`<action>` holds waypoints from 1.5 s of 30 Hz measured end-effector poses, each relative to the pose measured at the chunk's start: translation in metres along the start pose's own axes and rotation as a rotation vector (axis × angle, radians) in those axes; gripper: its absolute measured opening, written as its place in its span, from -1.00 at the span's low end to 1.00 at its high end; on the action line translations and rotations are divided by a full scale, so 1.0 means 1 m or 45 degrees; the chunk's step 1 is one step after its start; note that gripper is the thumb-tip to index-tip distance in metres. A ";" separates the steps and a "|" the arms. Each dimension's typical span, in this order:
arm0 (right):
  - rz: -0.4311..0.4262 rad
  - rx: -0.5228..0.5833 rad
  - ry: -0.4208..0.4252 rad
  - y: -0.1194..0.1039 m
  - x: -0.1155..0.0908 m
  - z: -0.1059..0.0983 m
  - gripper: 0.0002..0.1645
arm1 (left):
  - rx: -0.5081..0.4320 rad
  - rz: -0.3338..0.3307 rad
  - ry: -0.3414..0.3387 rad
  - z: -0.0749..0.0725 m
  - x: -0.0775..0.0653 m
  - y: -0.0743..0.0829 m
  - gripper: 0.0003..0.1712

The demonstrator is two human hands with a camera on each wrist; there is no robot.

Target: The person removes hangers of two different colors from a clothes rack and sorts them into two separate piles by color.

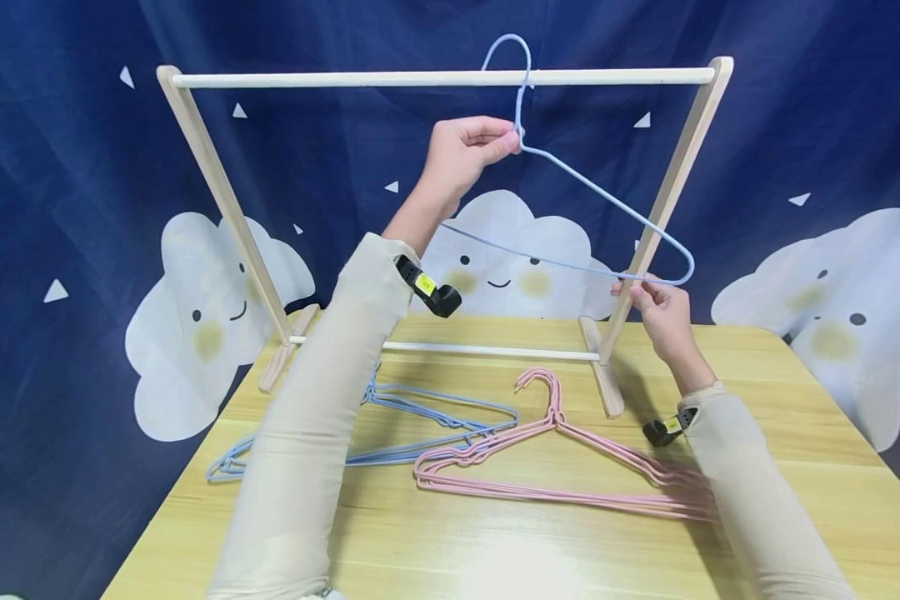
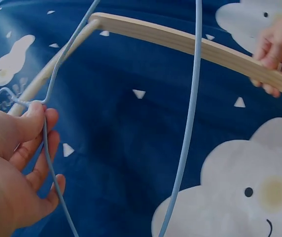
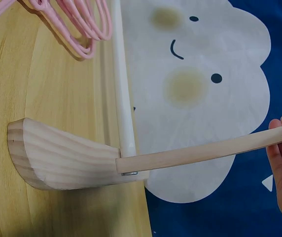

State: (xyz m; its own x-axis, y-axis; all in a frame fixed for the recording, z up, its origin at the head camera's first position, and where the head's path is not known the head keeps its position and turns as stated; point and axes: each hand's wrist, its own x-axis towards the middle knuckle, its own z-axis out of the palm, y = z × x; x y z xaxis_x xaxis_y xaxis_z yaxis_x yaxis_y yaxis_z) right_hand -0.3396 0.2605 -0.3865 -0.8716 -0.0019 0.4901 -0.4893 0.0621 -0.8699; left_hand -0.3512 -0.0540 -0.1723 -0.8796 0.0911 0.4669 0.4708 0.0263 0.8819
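My left hand (image 1: pixel 468 154) pinches a light blue wire hanger (image 1: pixel 607 196) at its neck, just below the hook. That hook (image 1: pixel 512 37) arches above the top rail (image 1: pixel 345 80) of a wooden rack, its tip passing behind the rail; whether it touches cannot be told. In the left wrist view, thumb and index finger press on the hanger's neck, the other fingers loosely bent. My right hand (image 1: pixel 663 312) holds the rack's right upright (image 1: pixel 678 167) low down, with fingers and thumb on either side. The hanger's lower right corner crosses in front of that upright near this hand.
Several blue hangers (image 1: pixel 420 456) lie on the wooden table (image 1: pixel 420 558), partly hidden by my left sleeve. Several pink hangers (image 1: pixel 555 425) are stacked to their right, partly over the blue ones. A dark blue curtain (image 1: pixel 390 33) with cloud prints hangs behind.
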 end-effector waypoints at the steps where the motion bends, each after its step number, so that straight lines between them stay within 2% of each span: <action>1: -0.001 -0.013 -0.004 0.000 0.000 0.000 -0.73 | -0.007 -0.014 -0.001 -0.002 0.001 0.004 -0.78; 5: -0.001 -0.044 -0.005 0.001 0.001 -0.001 -0.79 | -0.011 -0.016 -0.015 -0.013 0.003 0.019 -0.78; 7: -0.002 -0.069 -0.003 0.001 0.002 -0.001 -0.81 | -0.011 0.015 -0.035 -0.019 0.003 0.026 -0.79; 13: 0.005 -0.033 0.010 0.001 0.003 0.001 -0.79 | 0.042 0.095 -0.189 -0.040 -0.006 0.039 -0.85; 19: -0.011 0.007 0.021 0.001 0.003 0.001 -0.78 | 0.292 0.029 -0.354 -0.068 -0.023 0.042 -0.91; 24: -0.046 0.005 0.007 0.002 0.003 -0.001 -0.80 | 0.433 -0.064 -0.430 -0.091 -0.040 0.030 -0.89; 28: -0.033 0.000 0.007 0.002 0.003 -0.002 -0.80 | 0.562 -0.171 -0.417 -0.109 -0.054 0.013 -0.82; 33: -0.006 -0.065 0.004 0.001 0.004 -0.002 -0.78 | 0.692 -0.353 -0.315 -0.132 -0.076 -0.010 -0.79; 40: 0.014 -0.084 0.011 0.001 0.004 -0.001 -0.78 | 0.690 -0.568 -0.176 -0.167 -0.105 -0.042 -0.75; 45: -0.008 -0.083 0.024 0.002 0.004 -0.001 -0.79 | 0.648 -0.705 -0.123 -0.182 -0.121 -0.063 -0.71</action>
State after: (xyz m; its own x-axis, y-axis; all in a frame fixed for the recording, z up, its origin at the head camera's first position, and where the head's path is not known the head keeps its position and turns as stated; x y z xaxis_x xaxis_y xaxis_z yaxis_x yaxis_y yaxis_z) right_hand -0.3440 0.2615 -0.3865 -0.8675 0.0167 0.4972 -0.4914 0.1268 -0.8617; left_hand -0.2869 -0.2479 -0.2720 -0.9978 0.0172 -0.0635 -0.0437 0.5480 0.8353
